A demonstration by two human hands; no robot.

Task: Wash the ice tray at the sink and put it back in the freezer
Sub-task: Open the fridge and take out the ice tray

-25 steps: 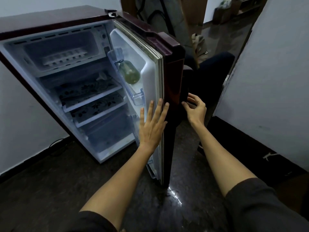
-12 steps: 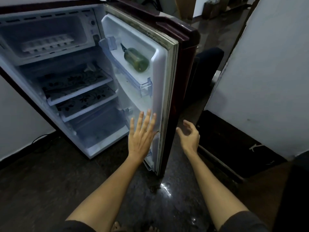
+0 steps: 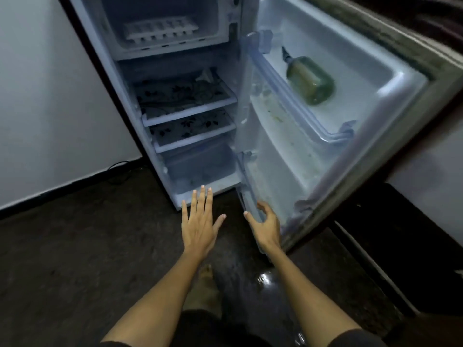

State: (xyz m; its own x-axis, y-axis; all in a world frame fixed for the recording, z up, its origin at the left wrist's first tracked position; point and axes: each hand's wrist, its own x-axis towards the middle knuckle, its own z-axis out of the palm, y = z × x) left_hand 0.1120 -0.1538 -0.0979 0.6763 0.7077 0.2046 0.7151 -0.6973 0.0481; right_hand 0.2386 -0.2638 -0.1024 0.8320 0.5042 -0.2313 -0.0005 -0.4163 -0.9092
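A white ice tray (image 3: 160,30) lies in the freezer compartment (image 3: 220,18) at the top of the small open fridge. The fridge door (image 3: 375,101) stands wide open to the right. My left hand (image 3: 200,222) hovers flat with fingers spread, low in front of the fridge's bottom edge, holding nothing. My right hand (image 3: 265,225) is beside it with fingers loosely curled, close to the door's lower inner edge; whether it touches the door is unclear.
A green bottle (image 3: 309,80) lies in the door's upper rack. Two patterned shelves (image 3: 185,96) and a clear drawer (image 3: 200,164) sit below the freezer. White wall (image 3: 50,96) at left, dark floor (image 3: 75,259) below, my foot (image 3: 208,284) under my arms.
The door has swung further open. Both hands came off the door's edge and dropped low in front of the fridge. My view moved closer and more to the front.
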